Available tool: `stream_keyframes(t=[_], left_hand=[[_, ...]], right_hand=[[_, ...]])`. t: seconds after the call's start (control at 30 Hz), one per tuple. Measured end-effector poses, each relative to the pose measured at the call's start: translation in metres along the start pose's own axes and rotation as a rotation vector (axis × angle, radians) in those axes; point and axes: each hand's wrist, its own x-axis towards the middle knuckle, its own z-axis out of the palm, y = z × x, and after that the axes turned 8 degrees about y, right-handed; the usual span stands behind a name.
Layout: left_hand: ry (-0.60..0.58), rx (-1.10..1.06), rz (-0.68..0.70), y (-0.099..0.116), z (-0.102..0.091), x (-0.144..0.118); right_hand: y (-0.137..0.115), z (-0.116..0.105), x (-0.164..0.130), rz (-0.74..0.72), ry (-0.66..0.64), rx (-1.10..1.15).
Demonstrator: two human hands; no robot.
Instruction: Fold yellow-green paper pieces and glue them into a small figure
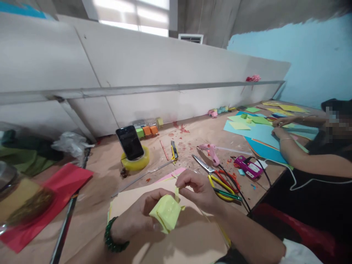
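Observation:
My left hand, with a green bead bracelet at the wrist, grips a small yellow paper box low in the middle of the view. My right hand pinches a flap at the top right corner of the same box. Both hands hover over a beige sheet of card lying on the brown table. A pink sheet pokes out from under the card behind my right hand.
Scissors, a pink glue gun, a yellow utility knife and a purple device lie right of centre. A phone leans in a tape roll. Red paper lies left. A co-worker's hands rest on coloured sheets at right.

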Motion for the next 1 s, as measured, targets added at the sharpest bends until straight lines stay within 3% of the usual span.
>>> stream_keyframes(t=[0.17,0.3,0.53,0.7,1.0], left_hand=[[0.112,0.155,0.059,0.011,-0.009,0.0],[0.201,0.263,0.105,0.012,-0.016,0.0],[0.174,0.473,0.147,0.008,-0.013,0.002],[0.191,0.506,0.151,0.006,-0.01,0.003],[0.21,0.546,0.14,0.009,-0.002,0.002]], right_hand=[[-0.002,-0.014,0.004,0.002,-0.01,0.066],[-0.009,-0.017,0.004,0.007,-0.097,-0.072],[-0.014,-0.011,0.004,-0.016,-0.104,-0.283],[-0.015,-0.009,0.002,0.011,-0.038,-0.343],[-0.013,-0.004,0.001,-0.019,-0.054,-0.394]])
